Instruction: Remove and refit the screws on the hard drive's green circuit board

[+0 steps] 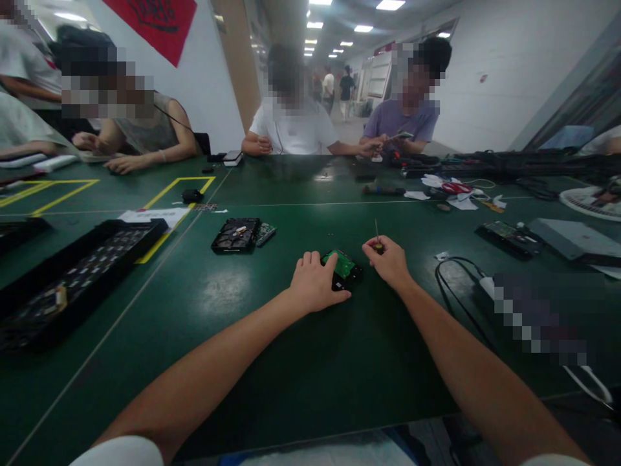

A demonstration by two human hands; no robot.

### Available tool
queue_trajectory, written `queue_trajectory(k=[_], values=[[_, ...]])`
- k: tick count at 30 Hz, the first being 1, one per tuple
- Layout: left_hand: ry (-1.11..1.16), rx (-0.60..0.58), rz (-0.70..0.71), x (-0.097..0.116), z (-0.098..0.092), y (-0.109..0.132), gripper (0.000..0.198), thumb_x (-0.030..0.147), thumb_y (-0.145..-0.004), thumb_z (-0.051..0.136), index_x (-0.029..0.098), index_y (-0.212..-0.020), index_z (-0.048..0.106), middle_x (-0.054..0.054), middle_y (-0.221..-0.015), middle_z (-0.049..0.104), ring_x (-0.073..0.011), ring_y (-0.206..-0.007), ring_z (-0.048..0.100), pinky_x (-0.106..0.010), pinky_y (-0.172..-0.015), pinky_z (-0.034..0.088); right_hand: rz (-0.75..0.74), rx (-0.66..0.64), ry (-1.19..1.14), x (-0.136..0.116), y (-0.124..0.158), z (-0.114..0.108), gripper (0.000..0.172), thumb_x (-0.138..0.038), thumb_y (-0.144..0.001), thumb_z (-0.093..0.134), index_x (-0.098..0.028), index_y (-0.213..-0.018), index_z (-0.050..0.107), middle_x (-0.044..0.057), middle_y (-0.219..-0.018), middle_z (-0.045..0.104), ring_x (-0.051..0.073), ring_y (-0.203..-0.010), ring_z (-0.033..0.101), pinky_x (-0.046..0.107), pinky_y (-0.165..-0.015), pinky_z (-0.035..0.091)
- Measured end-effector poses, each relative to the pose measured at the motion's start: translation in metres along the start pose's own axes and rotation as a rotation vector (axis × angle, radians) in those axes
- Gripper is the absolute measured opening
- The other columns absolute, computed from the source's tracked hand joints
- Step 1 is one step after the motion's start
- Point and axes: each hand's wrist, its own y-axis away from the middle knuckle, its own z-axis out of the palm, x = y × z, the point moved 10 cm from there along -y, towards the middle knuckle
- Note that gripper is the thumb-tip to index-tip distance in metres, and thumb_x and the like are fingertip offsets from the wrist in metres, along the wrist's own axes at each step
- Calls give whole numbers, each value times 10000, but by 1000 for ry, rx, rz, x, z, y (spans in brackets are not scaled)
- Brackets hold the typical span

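My left hand (pixel 316 283) rests over a small black device with a green circuit board (pixel 345 264) on the table. Its index finger touches the board and its thumb lies along the near edge, holding the device. Part of the device is hidden under the hand. To the right of it, just above the table, my right hand (pixel 389 259) is closed around the handle of a small screwdriver (pixel 376 230). The screwdriver's thin shaft points upward, away from the board.
On the green table (pixel 272 349), a black square case (pixel 236 235) sits beside a loose circuit board (pixel 265 233). A long black tray (pixel 82 278) holds many small parts at left. Cables (pixel 439 275) and a grey box (pixel 575 238) lie right. Several people sit opposite.
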Motion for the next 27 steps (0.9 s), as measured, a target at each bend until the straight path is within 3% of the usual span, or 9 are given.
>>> queue_trajectory(k=[5, 14, 20, 27], values=[[22, -46, 57, 0, 4, -5, 1028, 771, -809, 695, 221, -1629, 406, -223, -1399, 540, -444, -1306, 506, -561, -1078, 457, 19, -66, -5, 8, 0, 8, 258, -485, -902, 704, -229, -933, 716, 15, -739, 722, 168, -567, 644, 312, -596, 478], [164, -171, 308, 10, 5, -3, 1164, 715, -792, 770, 226, -1701, 234, -187, -1636, 430, -417, -1453, 450, -556, -1191, 382, 41, -127, -61, 14, -2, 14, 207, -431, -863, 733, -229, -877, 691, -34, -606, 636, 162, -553, 603, 303, -595, 477], [208, -143, 356, 3, 4, -6, 1127, 590, -790, 851, 238, -1691, 273, -177, -1702, 398, -413, -1548, 394, -599, -1255, 286, 31, -172, -119, 8, 1, 16, 262, -485, -868, 743, -231, -894, 688, -35, -633, 631, 157, -551, 578, 304, -576, 466], [214, -191, 346, -8, 7, -9, 1061, 556, -821, 854, 266, -1683, 307, -180, -1735, 348, -408, -1617, 296, -661, -1288, 188, 25, -220, -158, 6, 3, 20, 238, -463, -874, 728, -229, -919, 720, -32, -648, 623, 152, -560, 546, 297, -569, 442]])
